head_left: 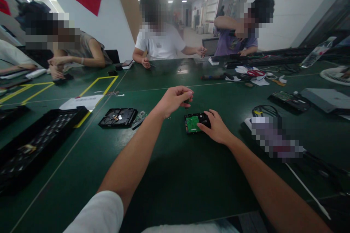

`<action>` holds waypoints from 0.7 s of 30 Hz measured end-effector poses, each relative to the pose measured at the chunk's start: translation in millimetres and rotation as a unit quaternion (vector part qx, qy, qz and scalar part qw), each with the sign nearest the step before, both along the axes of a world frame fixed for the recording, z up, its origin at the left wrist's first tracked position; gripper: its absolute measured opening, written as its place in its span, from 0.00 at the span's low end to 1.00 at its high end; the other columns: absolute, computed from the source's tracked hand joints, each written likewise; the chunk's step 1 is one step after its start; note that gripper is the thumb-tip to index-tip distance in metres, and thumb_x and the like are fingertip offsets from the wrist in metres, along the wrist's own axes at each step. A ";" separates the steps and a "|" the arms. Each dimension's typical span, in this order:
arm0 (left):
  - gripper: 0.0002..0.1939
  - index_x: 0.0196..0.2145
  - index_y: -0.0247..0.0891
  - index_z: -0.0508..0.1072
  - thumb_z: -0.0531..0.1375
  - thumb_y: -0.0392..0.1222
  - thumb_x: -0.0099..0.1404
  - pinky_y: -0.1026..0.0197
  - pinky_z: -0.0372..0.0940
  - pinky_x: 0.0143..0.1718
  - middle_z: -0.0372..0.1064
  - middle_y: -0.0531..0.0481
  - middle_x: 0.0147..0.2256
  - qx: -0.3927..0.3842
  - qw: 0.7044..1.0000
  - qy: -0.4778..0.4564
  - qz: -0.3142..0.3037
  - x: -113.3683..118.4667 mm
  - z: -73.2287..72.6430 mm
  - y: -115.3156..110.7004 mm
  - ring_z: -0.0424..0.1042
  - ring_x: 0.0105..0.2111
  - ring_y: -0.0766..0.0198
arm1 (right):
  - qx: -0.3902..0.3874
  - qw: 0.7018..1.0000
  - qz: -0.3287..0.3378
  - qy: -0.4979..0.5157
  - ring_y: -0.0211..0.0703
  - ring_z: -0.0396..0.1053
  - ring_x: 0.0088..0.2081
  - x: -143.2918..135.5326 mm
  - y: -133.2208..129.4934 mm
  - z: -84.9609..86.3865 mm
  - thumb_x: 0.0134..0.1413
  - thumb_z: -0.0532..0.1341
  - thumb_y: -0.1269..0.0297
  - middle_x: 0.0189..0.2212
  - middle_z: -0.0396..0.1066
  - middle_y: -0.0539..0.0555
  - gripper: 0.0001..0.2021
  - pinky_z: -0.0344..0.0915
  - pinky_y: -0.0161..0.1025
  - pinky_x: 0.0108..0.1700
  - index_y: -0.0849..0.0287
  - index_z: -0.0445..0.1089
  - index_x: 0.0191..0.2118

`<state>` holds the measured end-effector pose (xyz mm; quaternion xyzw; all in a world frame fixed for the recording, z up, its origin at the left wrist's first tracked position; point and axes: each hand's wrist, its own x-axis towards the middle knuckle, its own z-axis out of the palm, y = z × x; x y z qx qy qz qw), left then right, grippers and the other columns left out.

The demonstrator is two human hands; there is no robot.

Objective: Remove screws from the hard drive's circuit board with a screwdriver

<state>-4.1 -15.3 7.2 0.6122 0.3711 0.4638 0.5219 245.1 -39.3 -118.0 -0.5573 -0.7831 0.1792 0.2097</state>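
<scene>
A hard drive lies circuit-board side up on the green table, its green board showing. My right hand grips it from the right, thumb on the board and fingers along the far edge. Just above and behind the drive, my left hand is closed in a pinch on a short, dark, upright tool that looks like a screwdriver; its tip is too small to make out. Left of my forearm sits an opened hard drive beside loose circuit boards. Tiny screws are scattered near my left wrist.
A long black tray with small parts fills the left side. At right are a blurred-out phone-like object, cables, another drive and a grey box. Several people sit across the green table.
</scene>
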 end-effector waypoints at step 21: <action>0.13 0.52 0.39 0.75 0.59 0.45 0.74 0.60 0.77 0.38 0.73 0.39 0.55 0.018 0.999 0.016 -0.037 1.3 -6.2 2.5 0.76 0.50 0.56 | 0.005 1.000 -0.007 -0.006 0.67 0.49 0.73 0.0 0.3 -1.6 0.62 0.54 0.30 0.74 0.47 0.65 0.44 0.52 0.62 0.71 0.55 0.55 0.73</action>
